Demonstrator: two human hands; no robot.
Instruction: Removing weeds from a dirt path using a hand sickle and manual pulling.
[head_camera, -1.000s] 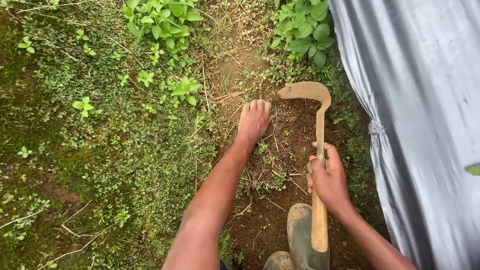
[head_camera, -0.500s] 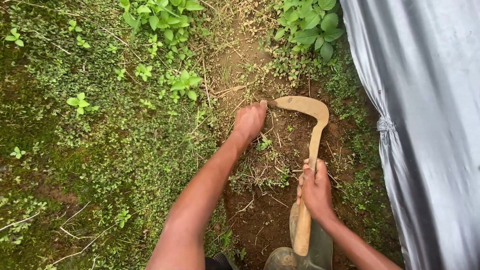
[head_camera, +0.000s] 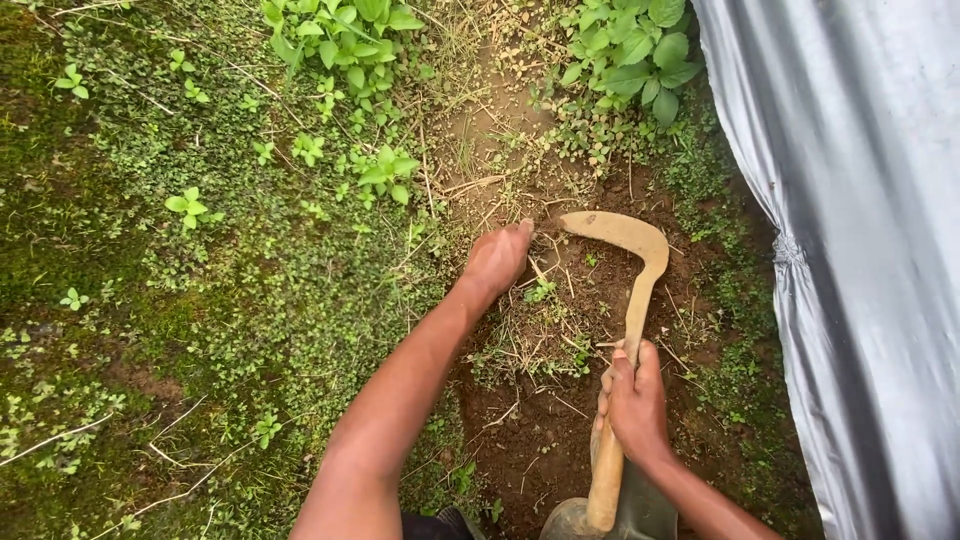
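The person crouches over a patch of bare brown soil (head_camera: 560, 420) between a mossy, weed-covered bank and a grey plastic sheet (head_camera: 860, 250) that hangs along the right side. The right hand (head_camera: 632, 405) is clamped around the wooden handle of a sickle (head_camera: 630, 300), fingers wrapped tight just above the middle of the handle, whose butt end runs down over a dark rubber boot (head_camera: 600, 515) at the bottom edge. The curved, soil-stained blade arcs up and to the left, its tip lying on the ground just beside the left hand (head_camera: 497, 258). That hand reaches forward with the arm stretched out and presses down among dry stems and small weeds (head_camera: 540, 292) at the edge of the cleared earth; its fingers look curled into the tuft, but the palm is turned down, so whether the grip is really closed on the stems cannot be told. Judging by this, the step in hand is weeding: gathering a tuft with one hand while the blade sits at its base. The next move would seem to call for a firm hold on the stems and a short pull of the blade toward the body, kept low at the roots and clear of the left fingers, which lie very near the blade's tip. Broad-leaved green plants (head_camera: 630, 50) stand uncut further up the strip.
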